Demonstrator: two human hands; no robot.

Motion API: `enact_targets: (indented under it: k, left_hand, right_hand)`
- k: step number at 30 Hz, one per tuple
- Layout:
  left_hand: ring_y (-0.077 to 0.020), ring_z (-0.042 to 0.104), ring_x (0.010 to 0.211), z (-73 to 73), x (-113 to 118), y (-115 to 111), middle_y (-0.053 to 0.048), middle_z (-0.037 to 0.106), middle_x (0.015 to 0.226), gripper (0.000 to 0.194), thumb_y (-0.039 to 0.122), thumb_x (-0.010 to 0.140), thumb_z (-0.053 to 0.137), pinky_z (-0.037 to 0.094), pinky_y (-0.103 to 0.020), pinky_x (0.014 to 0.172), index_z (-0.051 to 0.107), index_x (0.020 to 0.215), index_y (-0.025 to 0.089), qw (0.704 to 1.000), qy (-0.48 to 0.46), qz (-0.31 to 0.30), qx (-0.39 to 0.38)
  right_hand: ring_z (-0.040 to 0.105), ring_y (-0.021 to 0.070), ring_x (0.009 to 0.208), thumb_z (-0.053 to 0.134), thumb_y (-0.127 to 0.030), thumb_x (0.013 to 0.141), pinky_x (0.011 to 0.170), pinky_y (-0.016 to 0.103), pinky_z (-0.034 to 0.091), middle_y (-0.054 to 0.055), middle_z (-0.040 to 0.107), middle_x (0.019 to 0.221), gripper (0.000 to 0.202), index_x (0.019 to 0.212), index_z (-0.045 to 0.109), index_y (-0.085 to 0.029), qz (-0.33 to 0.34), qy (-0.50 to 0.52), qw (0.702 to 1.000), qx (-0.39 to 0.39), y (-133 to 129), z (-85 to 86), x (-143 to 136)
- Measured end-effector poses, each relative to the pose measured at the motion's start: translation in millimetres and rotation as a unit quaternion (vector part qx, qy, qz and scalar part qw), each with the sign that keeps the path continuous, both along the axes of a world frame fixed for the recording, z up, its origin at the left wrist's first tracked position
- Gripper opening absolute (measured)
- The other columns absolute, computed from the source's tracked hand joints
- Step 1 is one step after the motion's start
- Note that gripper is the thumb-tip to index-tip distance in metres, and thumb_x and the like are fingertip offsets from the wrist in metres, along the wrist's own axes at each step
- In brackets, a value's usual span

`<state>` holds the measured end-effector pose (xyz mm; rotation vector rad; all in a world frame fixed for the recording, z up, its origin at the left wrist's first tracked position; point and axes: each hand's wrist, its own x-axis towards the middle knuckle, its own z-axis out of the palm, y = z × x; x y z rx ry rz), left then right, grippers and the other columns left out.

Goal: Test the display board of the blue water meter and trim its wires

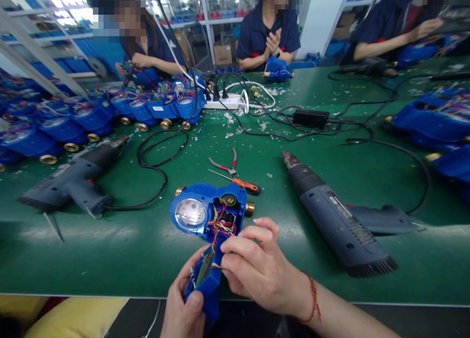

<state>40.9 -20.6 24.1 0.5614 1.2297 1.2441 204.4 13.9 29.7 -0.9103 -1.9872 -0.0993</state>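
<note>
In the head view, nearest the camera, the left hand (183, 306) grips a blue cover (212, 294), its thumb on the near face and its fingers wrapped along the side. The cover is tilted up, with a green circuit board (204, 270) showing inside. The right hand (257, 267) has bent fingers, the tips bunched at the cover's upper edge beside a thin wire; I cannot tell whether they pinch it.

Taking the blue meter (210, 206) as the middle of the clock, the cover is at six o'clock, joined to it by coloured wires (223, 225). The meter lies on the green table (139, 259), its wiring compartment uncovered on the right and a clear dome (191, 213) on the left.

Pliers (232, 171) and an orange-handled screwdriver (247, 185) lie near, towards one o'clock. One heat gun (330, 215) rests at three, another (75, 174) at about nine to ten. More meters (159, 109) stand in rows towards ten and eleven, and a power strip (224, 102) sits at twelve. Beyond it, a co-worker (270, 34) holds both palms together.

The step in hand looks like arranging wires between cover and meter. That seems to call for a steady left hold, light right fingertips and some slack in the wires.
</note>
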Motion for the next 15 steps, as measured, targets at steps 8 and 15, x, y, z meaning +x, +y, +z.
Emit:
enact_targets:
  k: [8, 15]
  left_hand:
    - [-0.0319, 0.07, 0.085, -11.3, -12.9, 1.1, -0.014, 0.073, 0.098, 0.072, 0.058, 0.052, 0.089, 0.061, -0.034, 0.069, 0.073, 0.11, 0.018, 0.999, 0.012, -0.049, 0.017]
    - [-0.0367, 0.068, 0.094, -7.1, -6.9, 0.5, -0.016, 0.073, 0.102, 0.079, 0.059, 0.048, 0.09, 0.059, -0.041, 0.08, 0.072, 0.111, 0.015, 0.999, 0.017, -0.028, -0.006]
  right_hand:
    - [0.048, 0.0177, 0.101, 0.063, -0.011, 0.082, 0.107, 0.041, 0.026, -0.001, 0.067, 0.103, 0.013, 0.092, 0.066, -0.018, -0.025, -0.011, 0.999, 0.021, -1.2, -1.1, -1.6]
    - [0.048, 0.0169, 0.1, 0.06, -0.013, 0.087, 0.107, 0.04, 0.027, -0.001, 0.068, 0.101, 0.01, 0.093, 0.066, -0.02, -0.044, -0.008, 0.999, 0.018, 1.8, 1.1, 1.0]
